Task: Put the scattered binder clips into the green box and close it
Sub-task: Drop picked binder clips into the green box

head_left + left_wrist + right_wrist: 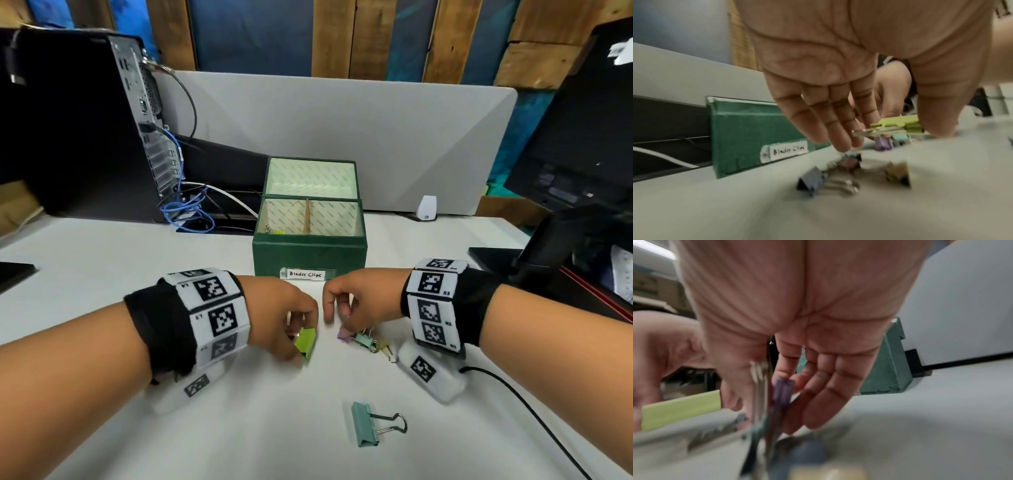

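Lime-green binder clip (306, 343) is pinched between left hand (274, 317) thumb and fingers, ready for lifting. Purple binder clip (343, 334) is gripped by right hand (359, 298) fingertips. Green box (308, 255) stands open beyond both hands, lid back for dropping clips in.

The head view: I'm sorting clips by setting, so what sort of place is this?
Most likely an office desk: a desktop computer tower with network cables, a grey desk divider, a monitor at the right, and a green box labelled for binder clips.
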Available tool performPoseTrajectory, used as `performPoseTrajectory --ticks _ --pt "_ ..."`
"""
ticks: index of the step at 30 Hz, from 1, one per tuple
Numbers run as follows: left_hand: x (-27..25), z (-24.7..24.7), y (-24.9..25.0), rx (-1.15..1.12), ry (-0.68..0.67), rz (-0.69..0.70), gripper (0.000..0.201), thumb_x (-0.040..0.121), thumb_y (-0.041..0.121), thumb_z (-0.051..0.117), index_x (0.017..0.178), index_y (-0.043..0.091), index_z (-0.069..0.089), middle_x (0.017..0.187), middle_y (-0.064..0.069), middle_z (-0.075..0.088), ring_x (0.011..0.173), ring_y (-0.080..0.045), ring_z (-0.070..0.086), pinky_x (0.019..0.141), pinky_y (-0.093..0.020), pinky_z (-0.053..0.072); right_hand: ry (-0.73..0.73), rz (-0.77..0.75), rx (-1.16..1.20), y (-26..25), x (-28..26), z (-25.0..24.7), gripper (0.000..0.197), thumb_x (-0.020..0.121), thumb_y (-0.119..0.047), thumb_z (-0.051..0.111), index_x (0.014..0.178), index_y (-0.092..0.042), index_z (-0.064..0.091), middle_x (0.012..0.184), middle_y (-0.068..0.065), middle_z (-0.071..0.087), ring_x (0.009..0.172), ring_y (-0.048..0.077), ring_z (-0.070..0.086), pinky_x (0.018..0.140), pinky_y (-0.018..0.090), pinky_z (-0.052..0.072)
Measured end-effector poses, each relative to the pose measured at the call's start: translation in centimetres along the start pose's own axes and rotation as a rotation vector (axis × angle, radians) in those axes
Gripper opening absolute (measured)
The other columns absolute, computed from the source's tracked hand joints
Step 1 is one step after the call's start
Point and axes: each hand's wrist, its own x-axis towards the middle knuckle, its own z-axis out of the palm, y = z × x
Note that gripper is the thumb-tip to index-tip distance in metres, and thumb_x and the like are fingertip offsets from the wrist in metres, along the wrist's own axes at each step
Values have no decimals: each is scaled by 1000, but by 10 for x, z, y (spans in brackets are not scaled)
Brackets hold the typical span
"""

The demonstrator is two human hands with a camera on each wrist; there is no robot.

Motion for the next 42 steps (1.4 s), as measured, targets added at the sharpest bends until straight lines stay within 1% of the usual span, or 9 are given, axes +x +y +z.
performPoseTrajectory --ticks 3,7,12,17,23,25,28,30,42 --pt "-10 -12 -13 -127 87 -21 30 72 32 73 97 35 57 87 13 58 88 -16 63 82 -31 53 75 -23 179 2 5 -11 19 79 -11 70 85 -25 58 76 -6 57 61 11 58 68 25 49" --pt "-21 -26 -33 -250 252 -75 32 72 27 76 100 29 59 81 10 60 77 -11 60 66 -15 45 304 -69 293 -6 14 -34 30 79 0 64 79 -29 56 81 -6 56 68 10 56 69 25 51" --pt "-32 -38 -51 -362 429 -114 29 72 25 77 96 27 62 81 5 65 75 -19 65 68 -22 47 698 -202 256 -24 37 -58 39 77 2 61 75 -34 48 91 3 53 79 22 55 80 38 52" --pt "-30 -48 -58 -441 546 -169 27 72 27 77 94 27 62 76 4 66 57 -2 55 65 -22 45 863 -210 113 -38 57 -68 23 81 3 51 86 -19 48 96 4 48 85 23 53 77 27 46" --pt "-18 -58 -67 -465 641 -229 31 71 30 77 97 22 63 77 0 68 68 -14 59 79 -35 53 490 -136 -1 -36 49 -55 38 85 -17 63 120 -25 51 147 1 33 131 19 39 104 26 31" --pt "-11 -61 -71 -433 659 -263 32 71 31 77 99 23 63 77 2 68 70 -14 60 79 -34 52 371 -210 -40 -41 23 -49 33 86 -20 63 117 -27 54 137 -3 45 127 16 44 108 30 34" --pt "5 -67 -72 -376 675 -293 34 72 30 76 101 20 62 79 2 66 66 -12 57 66 -27 49 49 -210 -135 -45 -20 -37 25 84 -26 66 109 -29 62 106 -16 55 107 8 55 94 28 48" --pt "19 -73 -71 -319 680 -308 35 73 31 75 103 20 61 81 2 63 68 -13 56 59 -21 44 -126 -194 -199 -43 -43 -24 27 81 -30 69 108 -32 64 110 -13 55 103 8 55 89 28 49" --pt "70 -74 -75 -62 576 -500 61 71 52 70 126 33 52 137 -8 41 123 -34 44 102 -45 40 -309 -255 -288 -34 -62 27 35 75 -29 74 108 -28 60 106 1 52 97 20 54 87 40 49"
